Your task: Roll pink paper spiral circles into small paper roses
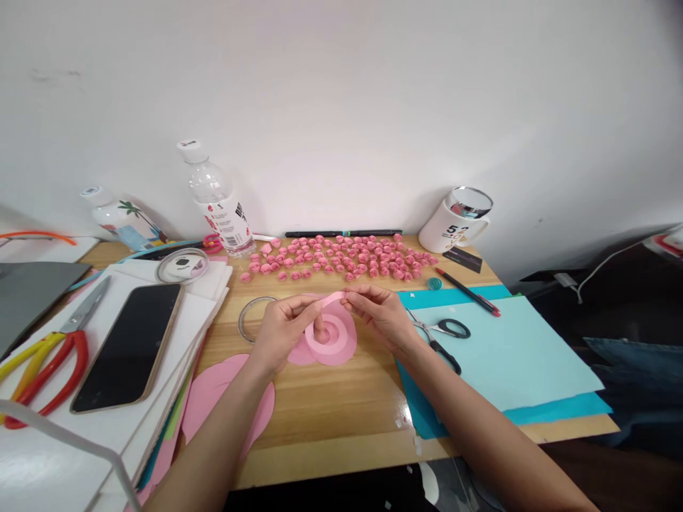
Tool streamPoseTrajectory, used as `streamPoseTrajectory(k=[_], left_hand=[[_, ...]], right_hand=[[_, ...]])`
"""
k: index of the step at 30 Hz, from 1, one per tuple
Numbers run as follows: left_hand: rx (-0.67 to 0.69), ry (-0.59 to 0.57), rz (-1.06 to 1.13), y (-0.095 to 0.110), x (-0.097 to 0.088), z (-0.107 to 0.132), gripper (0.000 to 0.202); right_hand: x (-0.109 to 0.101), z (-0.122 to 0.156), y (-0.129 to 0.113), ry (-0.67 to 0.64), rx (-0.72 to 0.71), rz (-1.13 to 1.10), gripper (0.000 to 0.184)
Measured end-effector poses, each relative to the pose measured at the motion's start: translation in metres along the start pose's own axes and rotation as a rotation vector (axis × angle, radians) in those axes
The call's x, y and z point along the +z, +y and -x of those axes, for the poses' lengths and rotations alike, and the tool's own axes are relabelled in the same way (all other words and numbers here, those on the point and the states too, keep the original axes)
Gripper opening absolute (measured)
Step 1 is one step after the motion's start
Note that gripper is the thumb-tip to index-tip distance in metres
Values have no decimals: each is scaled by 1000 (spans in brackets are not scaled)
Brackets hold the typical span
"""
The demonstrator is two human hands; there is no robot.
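Note:
A pink paper spiral (348,333) hangs between my hands in the middle of the table. My left hand (291,323) pinches its left side between thumb and fingers, with one finger showing through the coil. At the upper right, the fingertips of my right hand (376,309) grip the strip's end. Below the spiral lie flat pink paper pieces (302,355), partly covered by it. More pink paper circles (229,395) rest under my left forearm. Beyond my hands, many small rolled pink paper roses (341,257) spread across the back of the table.
A tape roll (242,320) lies left of my hands. Black-handled scissors (440,328) rest on blue paper sheets (512,355) at right. A phone (131,348) and red-yellow scissors (64,355) lie on white sheets. A bottle (218,203) and a mug (445,224) stand near the wall.

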State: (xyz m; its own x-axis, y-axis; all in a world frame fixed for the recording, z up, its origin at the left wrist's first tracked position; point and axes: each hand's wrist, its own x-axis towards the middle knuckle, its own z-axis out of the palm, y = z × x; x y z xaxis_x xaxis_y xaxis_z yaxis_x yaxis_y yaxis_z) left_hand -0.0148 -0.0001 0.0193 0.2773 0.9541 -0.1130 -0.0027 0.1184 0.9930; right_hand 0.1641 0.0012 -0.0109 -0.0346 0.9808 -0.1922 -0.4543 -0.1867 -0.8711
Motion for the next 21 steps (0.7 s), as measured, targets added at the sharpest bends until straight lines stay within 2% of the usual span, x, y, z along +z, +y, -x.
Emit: streamPoseTrajectory(k=[21], left_hand=[[17, -40, -19, 3, 3, 1, 21]], right_hand=[[0, 0, 0, -16, -40, 23, 16]])
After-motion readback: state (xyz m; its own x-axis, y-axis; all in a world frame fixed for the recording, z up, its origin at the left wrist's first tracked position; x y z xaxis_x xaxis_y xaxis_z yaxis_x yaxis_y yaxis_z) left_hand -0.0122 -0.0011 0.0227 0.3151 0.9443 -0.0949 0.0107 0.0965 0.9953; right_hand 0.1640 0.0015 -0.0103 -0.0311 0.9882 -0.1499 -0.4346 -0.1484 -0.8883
